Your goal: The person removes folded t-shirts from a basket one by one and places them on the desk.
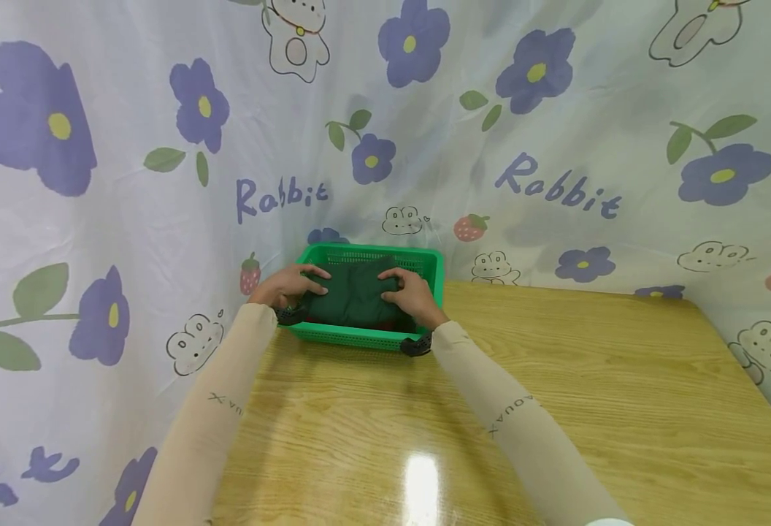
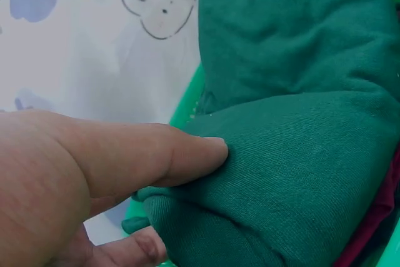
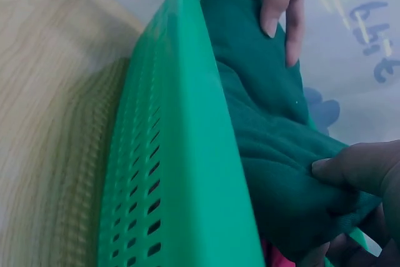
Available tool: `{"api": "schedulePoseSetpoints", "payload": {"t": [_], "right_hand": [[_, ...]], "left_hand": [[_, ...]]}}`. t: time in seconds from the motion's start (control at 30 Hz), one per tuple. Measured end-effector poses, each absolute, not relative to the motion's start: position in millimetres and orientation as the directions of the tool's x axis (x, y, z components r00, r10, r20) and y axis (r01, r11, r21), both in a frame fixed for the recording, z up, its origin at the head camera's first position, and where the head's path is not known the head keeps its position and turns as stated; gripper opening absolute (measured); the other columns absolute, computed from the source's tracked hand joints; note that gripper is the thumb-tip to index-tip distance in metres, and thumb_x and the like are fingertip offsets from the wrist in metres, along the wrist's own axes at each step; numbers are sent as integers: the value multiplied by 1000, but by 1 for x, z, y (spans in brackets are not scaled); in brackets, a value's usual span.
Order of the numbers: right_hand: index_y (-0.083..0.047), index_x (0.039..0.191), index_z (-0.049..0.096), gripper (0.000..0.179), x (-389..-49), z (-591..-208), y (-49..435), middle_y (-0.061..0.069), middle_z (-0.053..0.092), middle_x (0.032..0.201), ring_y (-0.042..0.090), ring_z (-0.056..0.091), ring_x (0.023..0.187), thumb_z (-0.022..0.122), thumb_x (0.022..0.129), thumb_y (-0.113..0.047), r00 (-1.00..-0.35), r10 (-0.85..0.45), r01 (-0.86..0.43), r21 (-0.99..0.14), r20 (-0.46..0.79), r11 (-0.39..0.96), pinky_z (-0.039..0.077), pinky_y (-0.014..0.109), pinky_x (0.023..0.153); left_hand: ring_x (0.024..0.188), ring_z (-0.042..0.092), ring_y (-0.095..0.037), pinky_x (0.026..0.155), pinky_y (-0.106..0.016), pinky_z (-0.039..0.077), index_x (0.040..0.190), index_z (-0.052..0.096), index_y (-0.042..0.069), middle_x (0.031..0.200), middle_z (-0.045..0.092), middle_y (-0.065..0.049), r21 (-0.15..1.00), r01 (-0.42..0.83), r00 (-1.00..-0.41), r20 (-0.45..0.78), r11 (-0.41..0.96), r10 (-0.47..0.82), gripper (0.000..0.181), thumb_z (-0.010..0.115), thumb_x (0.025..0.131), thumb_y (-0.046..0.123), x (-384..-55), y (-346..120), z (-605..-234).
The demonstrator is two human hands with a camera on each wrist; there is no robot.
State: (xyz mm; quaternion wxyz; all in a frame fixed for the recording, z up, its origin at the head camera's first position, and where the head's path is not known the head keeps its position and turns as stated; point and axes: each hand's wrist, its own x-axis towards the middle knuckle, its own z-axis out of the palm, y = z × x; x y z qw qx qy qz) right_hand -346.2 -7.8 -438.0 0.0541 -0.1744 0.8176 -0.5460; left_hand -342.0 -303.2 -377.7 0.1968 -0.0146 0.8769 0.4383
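A folded dark green cloth [image 1: 353, 294] lies in a green plastic basket [image 1: 359, 334], its top reaching near the back rim. At its left end my left hand [image 1: 287, 285] grips the fold; in the left wrist view the thumb [image 2: 194, 154] presses on top and fingers curl beneath. My right hand [image 1: 415, 294] pinches the opposite end, thumb [image 3: 350, 168] above and fingers below, as the right wrist view shows. Under the green cloth, a strip of magenta fabric [image 2: 378, 220] peeks out.
The basket stands at the back left of a wooden table [image 1: 556, 380], against a white curtain [image 1: 491, 146] printed with flowers and rabbits. Its slotted front wall [image 3: 150, 173] faces me. Black wrist straps [image 1: 417, 345] hang close over the front rim.
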Motion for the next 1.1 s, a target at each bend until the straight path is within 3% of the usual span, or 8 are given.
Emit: {"api": "schedulePoseSetpoints", "payload": {"t": [0.17,0.33,0.4,0.57,0.73,0.87,0.97,1.1], "right_hand": [[-18,133,68,36,-347,-439,-6,10,55,106,21,41,76,72,98,-10,-933,-349,-217,-915,91,341,42,36,71],[-19,133,68,36,-347,-440,-5,11,57,133,26,56,106,72,98,-11,-934,-348,-207,-916,81,343,52,41,85],[-19,132,69,35,-347,-440,-4,12,56,137,27,56,111,72,98,-11,-935,-346,-208,-916,82,344,52,43,88],[-19,132,69,35,-348,-439,-1,9,58,119,22,48,87,73,97,-11,-933,-346,-222,-911,95,348,46,36,77],[-17,132,69,35,-348,-434,4,5,44,93,19,31,75,72,98,-10,-930,-351,-230,-918,109,323,35,37,70],[-17,131,69,34,-348,-432,10,5,55,115,21,52,93,71,98,-9,-928,-357,-206,-942,102,266,48,36,79],[-17,130,69,33,-348,-431,14,7,51,144,27,56,118,71,99,-9,-928,-360,-193,-953,100,234,53,43,91],[-17,130,69,32,-347,-428,21,5,44,153,30,52,130,71,99,-9,-927,-359,-188,-960,104,207,51,47,97]], "left_hand": [[48,19,-11,47,-28,28,148,54,11,159,35,-20,789,-223,-912,-377,573,163,47,66,103,16,-341,-301,-378],[47,22,-10,48,-27,29,152,49,10,160,32,-22,799,-238,-901,-394,552,181,50,63,105,18,-341,-300,-381],[47,20,-9,47,-25,28,153,47,10,162,29,-22,806,-233,-897,-395,543,200,52,62,105,19,-341,-301,-382],[55,36,-6,55,-24,35,154,45,8,163,23,-22,860,-227,-880,-382,456,283,57,66,103,21,-343,-304,-385],[71,47,-11,65,-27,40,157,39,8,158,29,-20,876,-227,-860,-386,426,334,56,60,106,18,-343,-306,-386],[86,55,-17,72,-31,44,159,37,11,157,31,-17,876,-237,-849,-397,421,349,52,53,109,17,-342,-305,-386],[71,51,-15,65,-30,43,158,41,15,139,49,-12,875,-210,-854,-382,437,353,49,52,110,19,-340,-303,-383],[54,41,-11,54,-27,39,154,46,16,103,60,-3,883,-191,-861,-361,429,358,45,52,110,18,-338,-295,-378]]}}
